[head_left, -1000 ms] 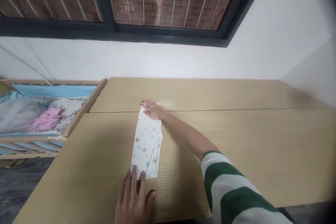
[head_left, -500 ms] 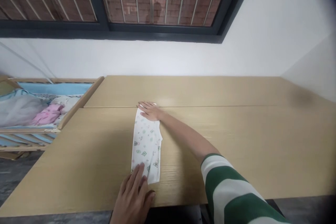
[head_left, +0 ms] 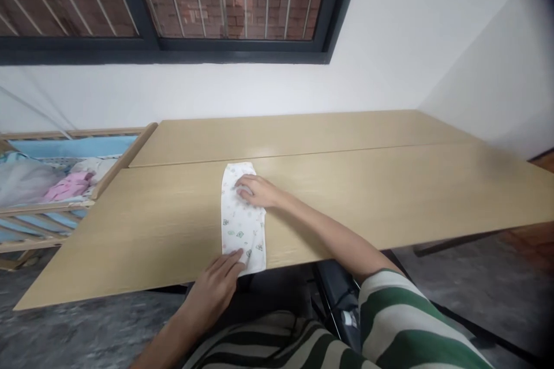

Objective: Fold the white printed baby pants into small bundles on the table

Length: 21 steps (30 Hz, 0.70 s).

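A folded pair of white baby pants (head_left: 236, 225) with small green and pink prints lies lengthwise on the wooden tabletop, its near end reaching the front edge. My left hand (head_left: 216, 282) rests on the lower left part of the pants, its fingers stretched out and lying flat. Over the upper part is my right hand (head_left: 258, 191), coming in from the right. Its fingers are bent and the thumb stands apart from them, with no cloth visibly pinched between. Whether every fingertip touches the fabric is hard to see.
The pale wooden table (head_left: 346, 184) has a seam across it. To the left stands a wooden crib (head_left: 125, 155) with blue lining and a pink cloth (head_left: 69, 185) inside. Behind are a white wall and a dark-framed barred window (head_left: 242, 53). A dark chair part (head_left: 337, 288) shows below the table.
My right hand has drawn back from the far end of the pants, its fingers going from flat to bent. The pants lie nearer the front edge. The view has turned rightward.
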Tool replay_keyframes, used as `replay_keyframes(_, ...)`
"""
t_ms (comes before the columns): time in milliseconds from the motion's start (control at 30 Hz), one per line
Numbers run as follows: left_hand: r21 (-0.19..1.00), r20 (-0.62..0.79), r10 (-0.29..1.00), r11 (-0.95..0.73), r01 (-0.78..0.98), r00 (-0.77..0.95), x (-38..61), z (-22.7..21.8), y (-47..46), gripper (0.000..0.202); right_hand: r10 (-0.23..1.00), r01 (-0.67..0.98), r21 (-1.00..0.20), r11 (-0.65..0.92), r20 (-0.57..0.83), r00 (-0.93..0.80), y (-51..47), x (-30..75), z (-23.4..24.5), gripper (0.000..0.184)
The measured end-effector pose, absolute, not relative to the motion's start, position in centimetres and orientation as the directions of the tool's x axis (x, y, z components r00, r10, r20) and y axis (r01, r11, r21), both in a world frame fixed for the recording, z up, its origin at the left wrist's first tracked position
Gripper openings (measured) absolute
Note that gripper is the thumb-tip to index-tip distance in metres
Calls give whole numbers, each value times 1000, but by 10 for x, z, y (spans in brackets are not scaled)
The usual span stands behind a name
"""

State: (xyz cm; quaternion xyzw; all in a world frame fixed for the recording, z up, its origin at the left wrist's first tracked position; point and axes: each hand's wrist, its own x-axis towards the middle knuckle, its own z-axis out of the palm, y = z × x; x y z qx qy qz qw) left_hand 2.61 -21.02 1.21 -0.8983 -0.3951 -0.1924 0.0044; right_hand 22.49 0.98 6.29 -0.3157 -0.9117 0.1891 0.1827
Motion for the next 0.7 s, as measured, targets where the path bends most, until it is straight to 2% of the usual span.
replay_keyframes(67, 236, 344, 722, -686, 689, 601, 23, 10, -206, 36, 572, 441, -522, 730, 113, -813, -30, 239, 75, 44)
replay_keyframes(200, 431, 314, 785, -619, 657, 534, 21, 8, -203, 29, 450, 377, -544, 749, 1, -893, -100, 266, 81, 85)
replay_keyframes(233, 477, 309, 808, -588, 653, 501, 22, 10, -204, 28, 451, 386, -526, 758, -6, -893, -113, 270, 79, 84)
replay_keyframes(267, 520, 305, 831, -554, 650, 465, 23, 12, -205, 28, 462, 405, -501, 765, -11, -887, -124, 274, 78, 73)
replay_keyframes(333, 596, 296, 867, -495, 632, 400, 26, 20, -209, 28, 513, 463, -459, 758, -19, -858, -141, 279, 76, 37)
replay_keyframes(367, 627, 292, 880, -472, 620, 375, 27, 25, -210, 27, 539, 488, -455, 745, -19, -842, -147, 280, 77, 26)
replay_keyframes(433, 673, 282, 898, -437, 597, 339, 27, 34, -211, 26, 578, 507, -491, 708, -9, -816, -156, 283, 82, 24)
replay_keyframes(567, 748, 254, 931, -361, 557, 261, 21, 44, -201, 29, 674, 481, -638, 601, 81, -734, -155, 290, 89, 21)
replay_keyframes(700, 854, 267, 957, -291, 432, 117, 17, 45, -176, 39, 789, 420, -774, 473, 160, -594, -126, 287, 80, 31)
